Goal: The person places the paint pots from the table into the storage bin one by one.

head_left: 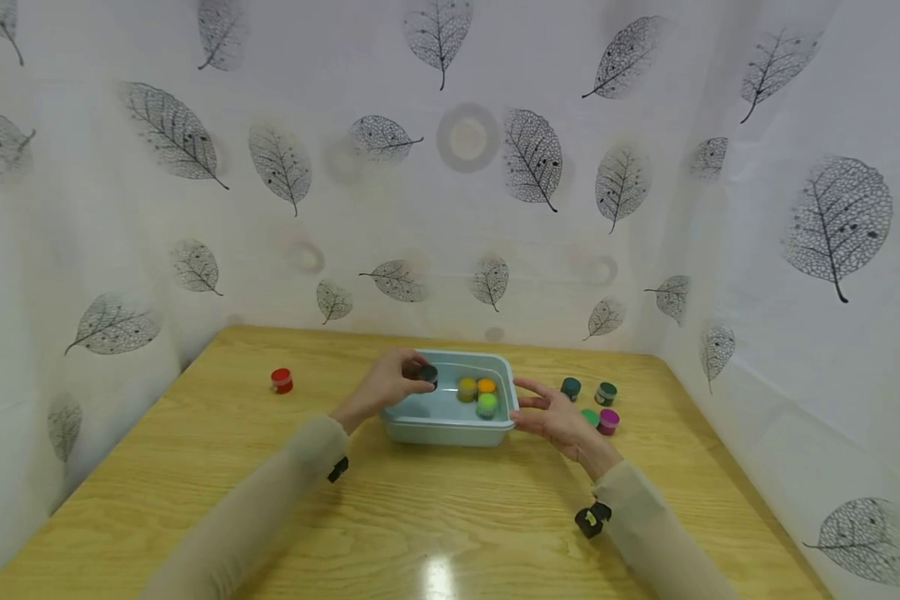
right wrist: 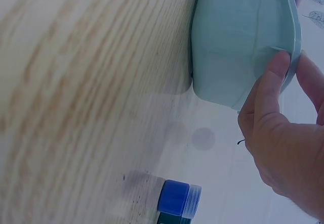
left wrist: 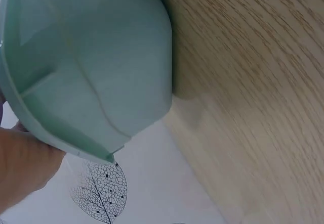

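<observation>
Left hand (head_left: 392, 381): pinches a dark jar (head_left: 429, 377) between thumb and fingers, at the left side of the tub; whether the jar touches the tub's floor cannot be told
Right hand (head_left: 558, 419): grips the tub's right rim, thumb and fingers on either side of it
Tub: pale blue-green (head_left: 442, 435), a rounded rectangle standing upright mid-worktop, between the hands
Inside the tub: a yellow jar (head_left: 467, 390), an orange jar (head_left: 486, 387) and a green jar (head_left: 487, 407), grouped towards the right
Right of the tub: a teal jar (head_left: 571, 387), a dark green jar (head_left: 606, 394), a bright green jar (head_left: 590, 417) partly behind the right hand, and a magenta jar (head_left: 608, 422) just beside it
Far left: a red jar (head_left: 282, 382), alone on the worktop (head_left: 435, 500), well apart from the tub
Backdrop: a white curtain (head_left: 435, 217) printed with dark skeleton leaves
</observation>
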`<state>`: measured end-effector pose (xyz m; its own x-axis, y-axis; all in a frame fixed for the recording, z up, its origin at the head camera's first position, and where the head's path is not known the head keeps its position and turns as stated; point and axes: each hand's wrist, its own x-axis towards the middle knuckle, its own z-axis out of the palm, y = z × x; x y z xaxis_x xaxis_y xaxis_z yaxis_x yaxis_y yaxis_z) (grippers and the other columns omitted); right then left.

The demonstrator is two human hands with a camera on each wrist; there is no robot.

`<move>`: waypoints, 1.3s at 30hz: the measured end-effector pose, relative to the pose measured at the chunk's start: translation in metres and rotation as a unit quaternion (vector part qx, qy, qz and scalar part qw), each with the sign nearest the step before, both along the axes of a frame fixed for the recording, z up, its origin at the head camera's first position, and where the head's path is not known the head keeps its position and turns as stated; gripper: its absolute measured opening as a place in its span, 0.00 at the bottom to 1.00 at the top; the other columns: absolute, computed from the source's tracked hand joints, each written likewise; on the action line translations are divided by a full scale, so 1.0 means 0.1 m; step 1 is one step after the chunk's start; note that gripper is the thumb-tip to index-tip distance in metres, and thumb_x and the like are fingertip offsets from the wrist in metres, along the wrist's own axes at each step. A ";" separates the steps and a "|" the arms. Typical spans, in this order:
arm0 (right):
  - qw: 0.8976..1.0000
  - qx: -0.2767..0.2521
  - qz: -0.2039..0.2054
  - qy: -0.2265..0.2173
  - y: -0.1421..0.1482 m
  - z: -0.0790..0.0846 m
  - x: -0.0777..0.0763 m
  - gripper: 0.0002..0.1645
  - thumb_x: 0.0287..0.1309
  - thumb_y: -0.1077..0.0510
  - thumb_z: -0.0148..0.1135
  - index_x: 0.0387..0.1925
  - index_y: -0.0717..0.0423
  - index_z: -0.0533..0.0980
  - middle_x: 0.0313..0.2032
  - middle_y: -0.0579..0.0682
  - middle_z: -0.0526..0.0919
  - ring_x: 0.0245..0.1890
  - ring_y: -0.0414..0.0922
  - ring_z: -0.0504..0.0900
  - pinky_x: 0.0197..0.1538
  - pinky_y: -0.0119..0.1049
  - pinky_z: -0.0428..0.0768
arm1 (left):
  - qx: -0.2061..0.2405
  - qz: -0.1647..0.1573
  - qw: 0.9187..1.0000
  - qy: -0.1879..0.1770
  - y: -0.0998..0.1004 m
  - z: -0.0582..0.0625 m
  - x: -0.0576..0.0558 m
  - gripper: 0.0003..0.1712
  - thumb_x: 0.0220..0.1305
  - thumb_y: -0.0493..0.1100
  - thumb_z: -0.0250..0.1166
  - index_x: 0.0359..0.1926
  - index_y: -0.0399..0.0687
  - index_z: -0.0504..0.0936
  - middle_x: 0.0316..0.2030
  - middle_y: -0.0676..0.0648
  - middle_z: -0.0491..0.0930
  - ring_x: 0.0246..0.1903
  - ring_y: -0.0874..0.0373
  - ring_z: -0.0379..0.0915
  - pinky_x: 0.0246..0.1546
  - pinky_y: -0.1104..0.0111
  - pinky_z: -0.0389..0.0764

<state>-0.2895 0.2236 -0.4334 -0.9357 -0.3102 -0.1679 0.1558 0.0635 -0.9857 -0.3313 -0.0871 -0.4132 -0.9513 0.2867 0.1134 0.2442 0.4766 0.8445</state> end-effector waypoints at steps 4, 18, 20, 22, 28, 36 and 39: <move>1.000 0.001 -0.002 -0.001 0.00 -0.01 0.00 0.44 0.61 0.65 0.64 0.75 0.56 0.55 0.64 0.71 0.64 0.55 0.53 0.78 0.56 0.41 0.83 | -0.006 0.001 1.000 -0.004 0.05 0.00 0.01 0.22 0.54 0.39 0.74 0.51 0.41 0.81 0.42 0.44 0.85 0.41 0.55 0.80 0.44 0.64 0.84; 1.000 -0.001 -0.003 -0.004 -0.01 -0.01 0.00 0.45 0.60 0.66 0.65 0.75 0.54 0.55 0.64 0.70 0.65 0.58 0.57 0.76 0.56 0.41 0.83 | -0.015 -0.009 1.000 -0.009 0.22 -0.04 0.01 0.21 0.54 0.39 0.75 0.50 0.43 0.82 0.46 0.42 0.83 0.46 0.51 0.80 0.45 0.61 0.85; 1.000 -0.002 -0.004 -0.003 -0.01 -0.02 0.00 0.44 0.61 0.66 0.64 0.75 0.54 0.56 0.64 0.70 0.65 0.57 0.56 0.77 0.56 0.41 0.83 | -0.020 -0.009 1.000 -0.014 0.25 -0.03 0.00 0.21 0.53 0.39 0.75 0.49 0.44 0.83 0.46 0.42 0.84 0.46 0.51 0.80 0.46 0.61 0.84; 1.000 -0.001 -0.001 0.000 -0.01 -0.02 -0.01 0.44 0.61 0.66 0.64 0.75 0.54 0.55 0.64 0.70 0.65 0.57 0.54 0.78 0.55 0.41 0.83 | -0.029 -0.010 0.999 -0.022 0.27 -0.03 -0.01 0.21 0.52 0.39 0.76 0.48 0.44 0.83 0.46 0.42 0.84 0.46 0.52 0.80 0.45 0.62 0.83; 1.000 -0.002 0.000 0.000 0.00 -0.02 -0.01 0.44 0.61 0.66 0.63 0.75 0.54 0.55 0.63 0.70 0.66 0.53 0.50 0.80 0.56 0.42 0.83 | -0.040 -0.020 0.998 -0.044 0.35 -0.06 -0.04 0.22 0.52 0.38 0.76 0.49 0.40 0.82 0.46 0.41 0.84 0.40 0.54 0.82 0.38 0.66 0.85; 1.000 0.002 0.008 0.005 0.00 0.00 -0.01 0.44 0.63 0.65 0.62 0.75 0.56 0.54 0.64 0.71 0.64 0.55 0.52 0.79 0.60 0.46 0.80 | -0.039 -0.041 0.997 -0.045 0.40 -0.09 -0.07 0.22 0.51 0.37 0.76 0.48 0.40 0.83 0.46 0.42 0.84 0.46 0.52 0.80 0.46 0.62 0.84; 1.000 0.003 0.006 0.003 0.00 0.00 0.00 0.44 0.63 0.65 0.62 0.75 0.56 0.54 0.64 0.71 0.64 0.54 0.53 0.79 0.61 0.48 0.79 | -0.040 -0.049 0.997 -0.054 0.42 -0.11 -0.10 0.22 0.50 0.37 0.76 0.48 0.42 0.84 0.44 0.42 0.84 0.44 0.53 0.80 0.46 0.62 0.83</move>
